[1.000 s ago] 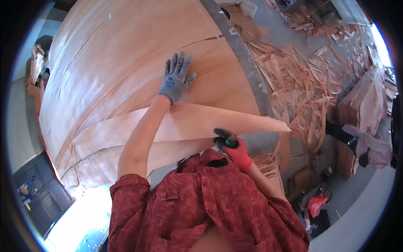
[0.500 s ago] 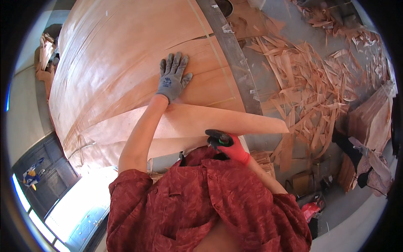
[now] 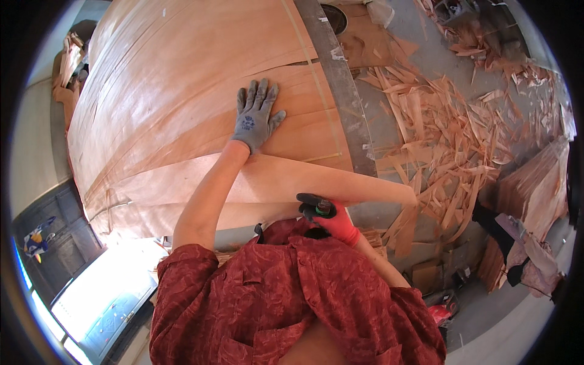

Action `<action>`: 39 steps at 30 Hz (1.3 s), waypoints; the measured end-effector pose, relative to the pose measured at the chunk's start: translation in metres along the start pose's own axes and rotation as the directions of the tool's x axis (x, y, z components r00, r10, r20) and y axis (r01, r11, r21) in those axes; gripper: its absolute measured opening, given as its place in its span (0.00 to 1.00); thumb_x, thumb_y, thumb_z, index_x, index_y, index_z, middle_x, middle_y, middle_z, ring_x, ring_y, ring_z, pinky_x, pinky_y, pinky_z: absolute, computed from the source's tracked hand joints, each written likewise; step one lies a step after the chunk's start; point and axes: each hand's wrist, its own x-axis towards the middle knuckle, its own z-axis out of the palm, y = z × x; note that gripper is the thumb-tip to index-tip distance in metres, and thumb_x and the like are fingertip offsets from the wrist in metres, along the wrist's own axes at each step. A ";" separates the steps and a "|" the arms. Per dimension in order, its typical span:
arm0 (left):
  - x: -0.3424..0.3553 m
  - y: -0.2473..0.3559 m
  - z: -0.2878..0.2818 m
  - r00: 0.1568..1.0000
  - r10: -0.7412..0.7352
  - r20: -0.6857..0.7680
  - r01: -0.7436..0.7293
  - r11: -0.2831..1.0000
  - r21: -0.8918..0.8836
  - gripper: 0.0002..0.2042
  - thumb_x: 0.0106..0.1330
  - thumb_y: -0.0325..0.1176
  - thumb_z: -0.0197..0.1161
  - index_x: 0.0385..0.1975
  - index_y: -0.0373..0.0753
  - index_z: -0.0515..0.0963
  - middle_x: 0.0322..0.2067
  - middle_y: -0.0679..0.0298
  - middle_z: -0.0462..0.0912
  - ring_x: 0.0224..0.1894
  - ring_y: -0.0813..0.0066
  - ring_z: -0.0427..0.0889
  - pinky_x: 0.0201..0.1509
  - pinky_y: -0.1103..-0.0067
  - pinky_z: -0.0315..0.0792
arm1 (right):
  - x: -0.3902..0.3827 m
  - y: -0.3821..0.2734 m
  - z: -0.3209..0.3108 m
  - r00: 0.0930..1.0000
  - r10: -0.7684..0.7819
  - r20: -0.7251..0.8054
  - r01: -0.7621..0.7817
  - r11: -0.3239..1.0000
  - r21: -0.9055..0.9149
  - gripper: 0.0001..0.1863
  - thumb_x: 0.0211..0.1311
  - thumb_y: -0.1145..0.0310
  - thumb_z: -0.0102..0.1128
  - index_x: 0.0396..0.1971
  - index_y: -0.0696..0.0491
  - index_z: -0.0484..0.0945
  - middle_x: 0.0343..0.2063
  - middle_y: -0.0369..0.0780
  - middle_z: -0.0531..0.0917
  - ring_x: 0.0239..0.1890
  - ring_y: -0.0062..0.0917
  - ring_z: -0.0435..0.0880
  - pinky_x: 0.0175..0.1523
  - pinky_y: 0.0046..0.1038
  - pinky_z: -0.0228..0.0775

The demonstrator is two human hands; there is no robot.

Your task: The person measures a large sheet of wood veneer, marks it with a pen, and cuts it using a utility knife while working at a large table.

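Note:
My left hand (image 3: 256, 118), in a grey glove, lies flat with fingers spread on a large sheet of reddish-brown wood veneer (image 3: 182, 79). Below that wrist, a lighter strip of veneer (image 3: 304, 179) runs across the near side, its right end curling out past the sheet. Close to my chest, my right hand (image 3: 333, 222) wears a red glove with black fingers. Those fingers wrap round a short dark handle with a green part (image 3: 324, 208); the rest of this tool is hidden. The hand sits at the strip's near edge, and I cannot tell whether it touches.
A dark straight rail (image 3: 347, 91) borders the stack on the right. Beyond it, torn veneer scraps (image 3: 447, 134) cover the grey floor. A round dark container (image 3: 334, 19) stands at the far end. Clothing (image 3: 532, 249) hangs over veneer at the right.
The whole view has shifted slightly, so the sheet and scraps sit a little lower. My left hand stays flat on the veneer, and my right hand keeps its grip near my chest.

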 end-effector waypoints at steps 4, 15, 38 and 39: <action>0.003 0.003 -0.004 1.000 -0.003 0.006 0.003 1.000 -0.016 0.32 0.71 0.52 0.49 0.70 0.45 0.56 0.72 0.54 0.50 0.75 0.51 0.45 0.76 0.56 0.35 | 0.000 -0.004 -0.003 0.999 0.038 0.012 -0.038 0.998 -0.055 0.22 0.59 0.75 0.64 0.56 0.55 0.76 0.36 0.32 0.83 0.33 0.13 0.77 0.38 0.19 0.72; 0.047 -0.002 0.000 0.998 -0.065 -0.017 0.062 0.989 -0.133 0.26 0.73 0.48 0.47 0.66 0.40 0.64 0.69 0.52 0.58 0.73 0.54 0.52 0.75 0.60 0.42 | 0.006 -0.021 -0.006 0.978 -0.004 0.209 -0.004 0.999 0.038 0.27 0.59 0.80 0.59 0.61 0.58 0.70 0.53 0.39 0.80 0.48 0.19 0.79 0.52 0.23 0.72; -0.161 0.000 -0.074 0.964 -0.111 -0.241 0.133 0.988 0.073 0.24 0.58 0.20 0.50 0.57 0.39 0.74 0.59 0.56 0.74 0.64 0.56 0.69 0.72 0.59 0.54 | 0.012 -0.039 -0.074 0.974 -0.118 0.195 0.076 0.975 0.207 0.28 0.59 0.77 0.59 0.62 0.61 0.67 0.56 0.42 0.78 0.55 0.26 0.78 0.55 0.27 0.72; -0.167 -0.002 -0.068 0.965 -0.099 -0.243 0.120 0.990 0.074 0.25 0.57 0.20 0.50 0.58 0.39 0.73 0.59 0.56 0.74 0.65 0.56 0.68 0.72 0.59 0.54 | 0.007 -0.033 -0.092 0.982 -0.159 0.098 0.127 0.954 0.272 0.29 0.59 0.76 0.60 0.62 0.62 0.67 0.57 0.43 0.77 0.56 0.29 0.78 0.55 0.29 0.73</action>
